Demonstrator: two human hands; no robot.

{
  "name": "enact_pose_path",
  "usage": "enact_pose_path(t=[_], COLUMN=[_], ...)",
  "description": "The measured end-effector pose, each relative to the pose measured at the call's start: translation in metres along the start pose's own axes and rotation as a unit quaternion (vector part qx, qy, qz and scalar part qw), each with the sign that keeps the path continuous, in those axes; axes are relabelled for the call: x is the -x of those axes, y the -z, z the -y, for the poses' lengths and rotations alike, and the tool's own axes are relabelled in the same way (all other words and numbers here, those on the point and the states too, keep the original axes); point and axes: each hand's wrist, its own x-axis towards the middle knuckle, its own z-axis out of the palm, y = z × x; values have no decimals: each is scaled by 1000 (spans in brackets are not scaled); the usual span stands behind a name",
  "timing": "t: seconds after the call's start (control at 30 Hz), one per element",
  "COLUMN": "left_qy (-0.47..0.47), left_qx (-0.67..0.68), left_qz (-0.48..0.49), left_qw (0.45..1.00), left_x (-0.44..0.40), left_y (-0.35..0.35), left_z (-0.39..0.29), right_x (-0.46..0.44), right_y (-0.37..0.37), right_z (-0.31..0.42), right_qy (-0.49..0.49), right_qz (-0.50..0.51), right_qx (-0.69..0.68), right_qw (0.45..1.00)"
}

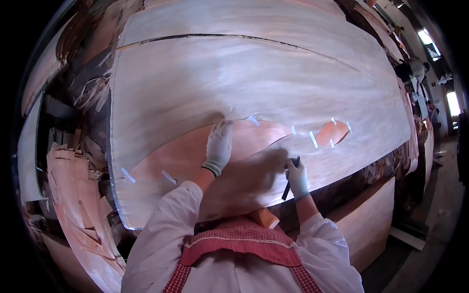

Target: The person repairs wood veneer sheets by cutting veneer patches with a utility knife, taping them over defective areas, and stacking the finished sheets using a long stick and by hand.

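Note:
A large pale wood veneer sheet [254, 93] spreads out before me. Set into it are a long, pinkish veneer patch [176, 151] and a small orange-toned oval patch [331, 132], with short strips of tape [313, 139] across their edges. My left hand [219, 144], in a white glove, lies flat with fingers stretched on the long patch, fingertips at its upper edge. My right hand [296, 178], also gloved, is closed around a slim black tool [286, 190] to the right of that patch. The tool's working end cannot be made out.
A dark split [215, 35] runs across the far part of the sheet. An orange block-like object [265, 218] sits at the near edge by my apron. Stacked, torn veneer pieces [80, 200] stand at left, and another panel [366, 219] at right. A person [416, 69] works at far right.

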Motion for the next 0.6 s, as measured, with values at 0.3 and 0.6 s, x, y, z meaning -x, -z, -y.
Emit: enact_pose_path(t=[0.3,0.6], left_qy=[-172,-211], left_qx=[70,-51], left_qz=[165,340], left_qw=[969,915], left_x=[89,220], left_y=[33,55], left_z=[-57,-34], right_x=[64,81], right_y=[70,103], right_z=[-92,-73], right_qy=[-77,-108], right_qz=[-142,-116], right_qx=[43,-208], right_qw=[986,965])
